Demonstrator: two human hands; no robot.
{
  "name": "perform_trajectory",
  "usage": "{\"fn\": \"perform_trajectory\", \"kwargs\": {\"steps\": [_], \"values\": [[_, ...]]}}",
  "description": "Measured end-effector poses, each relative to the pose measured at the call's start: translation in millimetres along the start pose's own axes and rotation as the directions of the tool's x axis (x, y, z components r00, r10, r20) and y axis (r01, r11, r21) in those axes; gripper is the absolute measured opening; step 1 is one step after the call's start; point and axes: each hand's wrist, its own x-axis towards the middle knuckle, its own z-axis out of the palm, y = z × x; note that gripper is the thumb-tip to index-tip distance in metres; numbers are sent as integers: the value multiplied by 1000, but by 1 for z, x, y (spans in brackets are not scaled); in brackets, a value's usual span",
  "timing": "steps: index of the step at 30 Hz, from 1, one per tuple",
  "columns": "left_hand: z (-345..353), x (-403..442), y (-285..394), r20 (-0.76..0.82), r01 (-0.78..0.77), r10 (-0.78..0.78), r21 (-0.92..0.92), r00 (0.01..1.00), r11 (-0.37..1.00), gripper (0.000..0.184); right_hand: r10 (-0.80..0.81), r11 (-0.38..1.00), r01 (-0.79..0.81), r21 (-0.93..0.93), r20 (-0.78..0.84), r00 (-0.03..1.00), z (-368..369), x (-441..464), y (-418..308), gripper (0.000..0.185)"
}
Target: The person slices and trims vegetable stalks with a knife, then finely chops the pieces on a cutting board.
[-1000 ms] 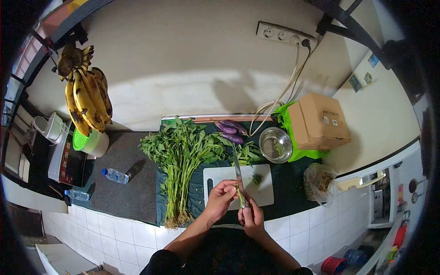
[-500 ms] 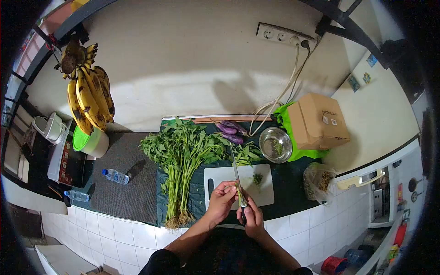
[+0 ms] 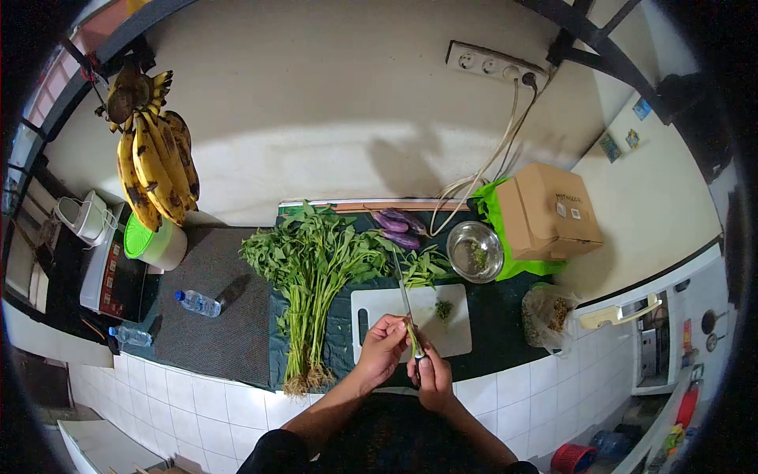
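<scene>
My left hand (image 3: 380,351) is closed in a pinch on a short green vegetable piece (image 3: 413,338), over the near edge of the white cutting board (image 3: 379,304). In my right hand (image 3: 434,375) is the dark handle of a knife (image 3: 404,288). Its blade points away from me, passing beside my left fingertips and over the board. Small chopped green bits (image 3: 443,310) lie in a pile on the board. Left of it spreads a big bunch of leafy greens (image 3: 316,276), roots toward me. Loose leaves (image 3: 426,266) and purple eggplants (image 3: 399,225) lie beyond the board.
A metal bowl (image 3: 476,272) with some greens stands at the right, near a cardboard box (image 3: 553,212) and a plastic bag (image 3: 546,316). Water bottles (image 3: 197,303) lie on the dark mat (image 3: 213,340). Bananas (image 3: 158,170) hang at the left above a lidded tub (image 3: 167,246).
Both hands, the knife and the green piece stay almost where they were. The view has shifted very slightly.
</scene>
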Motion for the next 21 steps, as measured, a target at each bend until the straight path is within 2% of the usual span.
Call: {"fn": "perform_trajectory", "kwargs": {"steps": [2, 9, 14, 15, 16, 17, 18, 19, 21], "values": [[2, -1, 0, -6, 0, 0, -5, 1000, 1000, 5, -12, 998, 12, -62, 1, 1000, 0, 2, -9, 49], [2, -3, -3, 33, -13, 14, -31, 999, 999, 6, 5, 998, -5, -59, -13, 1000, 0, 1, -5, 47], [4, -5, -5, 60, -44, 44, -5, 997, 999, 9, -180, 981, 175, -81, -54, 982, 4, 4, 2, 46], [6, -6, -4, 54, -41, 40, 17, 998, 999, 12, -180, 981, 176, -82, -54, 982, 3, 3, 0, 46], [8, -8, -3, 55, -41, 40, 17, 998, 999, 12, -115, 990, 111, -86, -49, 992, 2, 2, -3, 49], [9, -9, -1, 19, 21, -22, 71, 1000, 997, 19, -50, 995, 46, -91, -45, 998, 1, 1, -6, 52], [14, -11, 3, -21, 85, -83, 121, 996, 989, 26, -51, 995, 46, -91, -46, 998, 1, 2, -8, 52], [18, -15, 8, -18, 87, -85, 122, 996, 989, 26, -34, 996, 31, -86, -41, 999, 0, 3, -10, 56], [24, -23, 20, 57, 183, -182, -16, 982, 983, 39, -17, 997, 14, -82, -39, 999, -1, 3, -11, 61]]}}
